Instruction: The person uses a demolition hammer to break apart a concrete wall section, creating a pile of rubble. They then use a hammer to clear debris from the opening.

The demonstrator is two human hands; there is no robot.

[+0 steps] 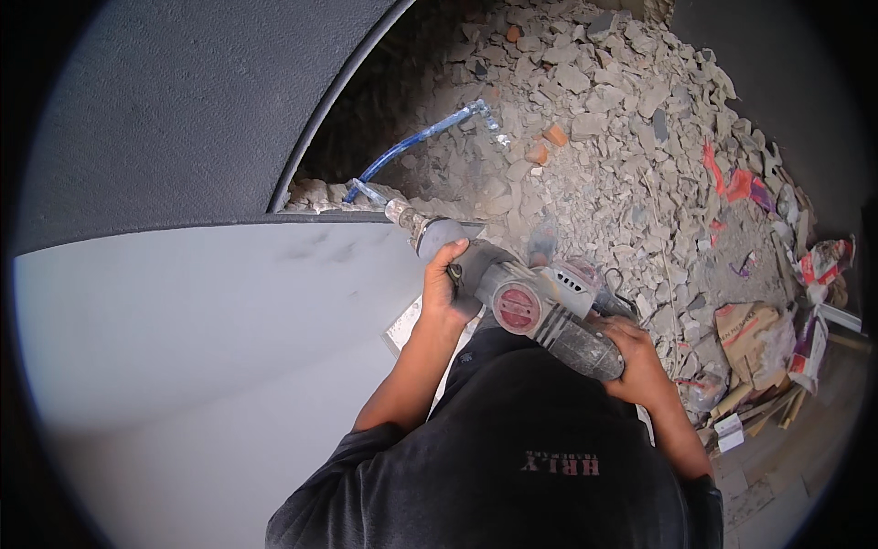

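Note:
A dusty grey demolition hammer [558, 316] with a round red cap on its body lies across my front, its nose tilted to the upper left. My left hand [443, 285] is closed around the front grip, behind the dark collar. At the rear end my right hand [629, 355] wraps the handle; some of its fingers are hidden behind the tool. The chuck [404, 216] is coated in dust, and a pale bit [368, 191] reaches from it to the broken wall edge [320, 195]. Close to the bit, a blue flexible pipe [407, 145] curves up from that edge.
A large heap of broken rubble [604, 137] spreads beyond the tool, with orange brick pieces [555, 135] in it. The white wall [201, 320] stands at left, the dark grey wall [201, 110] above it. Torn bags [752, 340] and wood strips [768, 408] lie at right.

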